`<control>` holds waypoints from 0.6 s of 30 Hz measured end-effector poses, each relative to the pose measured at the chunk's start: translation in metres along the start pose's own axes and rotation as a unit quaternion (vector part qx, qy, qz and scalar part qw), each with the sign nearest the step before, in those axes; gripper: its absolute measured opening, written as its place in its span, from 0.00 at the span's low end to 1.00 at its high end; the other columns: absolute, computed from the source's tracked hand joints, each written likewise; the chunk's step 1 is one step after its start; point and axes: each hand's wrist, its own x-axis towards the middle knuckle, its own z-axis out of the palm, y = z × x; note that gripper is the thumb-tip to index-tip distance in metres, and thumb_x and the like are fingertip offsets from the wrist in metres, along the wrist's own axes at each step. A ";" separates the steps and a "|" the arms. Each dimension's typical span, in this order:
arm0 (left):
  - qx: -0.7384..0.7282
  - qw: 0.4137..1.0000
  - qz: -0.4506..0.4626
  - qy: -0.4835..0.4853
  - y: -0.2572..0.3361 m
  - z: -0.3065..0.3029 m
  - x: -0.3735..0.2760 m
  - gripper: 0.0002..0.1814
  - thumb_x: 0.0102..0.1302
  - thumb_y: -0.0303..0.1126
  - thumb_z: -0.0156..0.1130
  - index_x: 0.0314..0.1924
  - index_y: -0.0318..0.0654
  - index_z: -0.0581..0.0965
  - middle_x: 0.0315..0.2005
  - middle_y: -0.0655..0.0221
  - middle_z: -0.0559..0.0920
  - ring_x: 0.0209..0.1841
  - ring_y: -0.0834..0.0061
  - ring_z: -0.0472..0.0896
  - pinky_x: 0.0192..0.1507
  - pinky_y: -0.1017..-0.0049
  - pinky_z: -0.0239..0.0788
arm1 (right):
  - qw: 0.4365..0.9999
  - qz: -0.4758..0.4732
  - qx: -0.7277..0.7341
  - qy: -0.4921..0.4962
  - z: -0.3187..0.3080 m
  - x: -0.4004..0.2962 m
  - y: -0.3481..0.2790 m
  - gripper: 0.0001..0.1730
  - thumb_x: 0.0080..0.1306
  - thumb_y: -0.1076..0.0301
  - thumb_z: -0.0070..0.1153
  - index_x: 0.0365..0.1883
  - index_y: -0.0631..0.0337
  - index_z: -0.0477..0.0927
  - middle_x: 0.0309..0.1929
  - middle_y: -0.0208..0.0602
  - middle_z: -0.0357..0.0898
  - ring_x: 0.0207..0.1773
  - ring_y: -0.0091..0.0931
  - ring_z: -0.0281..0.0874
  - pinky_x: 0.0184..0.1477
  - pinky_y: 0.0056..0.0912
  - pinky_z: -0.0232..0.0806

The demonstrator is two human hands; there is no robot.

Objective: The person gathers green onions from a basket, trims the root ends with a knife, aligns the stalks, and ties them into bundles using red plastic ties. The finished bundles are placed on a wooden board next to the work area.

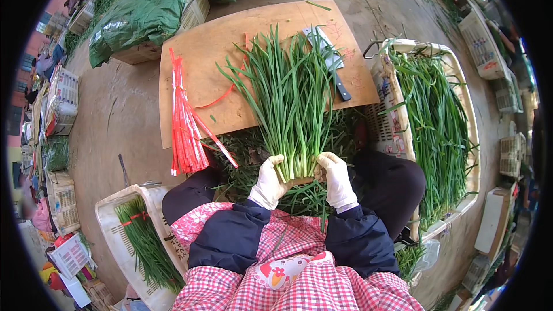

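Note:
A loose, fanned bunch of green Chinese chives (pixel 291 95) spreads over the near edge of a wooden board (pixel 207 60), pale stem ends towards me. My left hand (pixel 268 183), in a whitish glove, grips the stem ends from the left. Gloved alike, my right hand (pixel 336 179) holds them from the right. Beyond the leaves on the right lies a cleaver (pixel 326 49) with a black handle, its blade partly covered by leaves. A sheaf of red and white tie strips (pixel 185 134) lies at the board's left side, and one loose red strip (pixel 219 100) curls beside the chives.
On the right stands a white plastic crate (pixel 408 134) full of loose chives. Another white crate (pixel 151 207) at the lower left holds chives tied with red strips. Leaf scraps (pixel 242 151) cover the ground under the board. A green tarp (pixel 147 13) covers crates at the back left.

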 end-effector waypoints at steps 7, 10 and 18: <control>-0.077 0.996 -0.010 -0.047 -0.004 0.005 -0.002 0.36 0.61 0.45 0.40 0.63 0.25 0.63 0.59 0.41 0.70 0.60 0.40 0.69 0.61 0.35 0.54 | 0.998 -0.036 -0.026 0.037 0.004 -0.002 0.003 0.05 0.67 0.70 0.51 0.38 0.62 0.75 0.21 0.26 0.72 0.20 0.15 0.65 0.23 0.17 0.58; -0.071 0.996 -0.015 -0.049 -0.004 0.006 -0.001 0.37 0.60 0.46 0.40 0.64 0.26 0.63 0.60 0.41 0.69 0.60 0.40 0.69 0.61 0.35 0.53 | 0.991 -0.103 -0.043 0.074 0.010 -0.002 0.002 0.08 0.65 0.74 0.54 0.43 0.63 0.73 0.25 0.27 0.73 0.22 0.15 0.66 0.24 0.16 0.60; -0.048 0.998 -0.007 -0.025 -0.004 0.009 -0.004 0.33 0.61 0.43 0.40 0.63 0.30 0.65 0.58 0.46 0.72 0.59 0.44 0.72 0.60 0.35 0.56 | 0.931 -0.276 -0.209 0.115 0.014 -0.001 0.005 0.06 0.65 0.77 0.57 0.40 0.63 0.76 0.28 0.25 0.74 0.26 0.13 0.68 0.29 0.17 0.65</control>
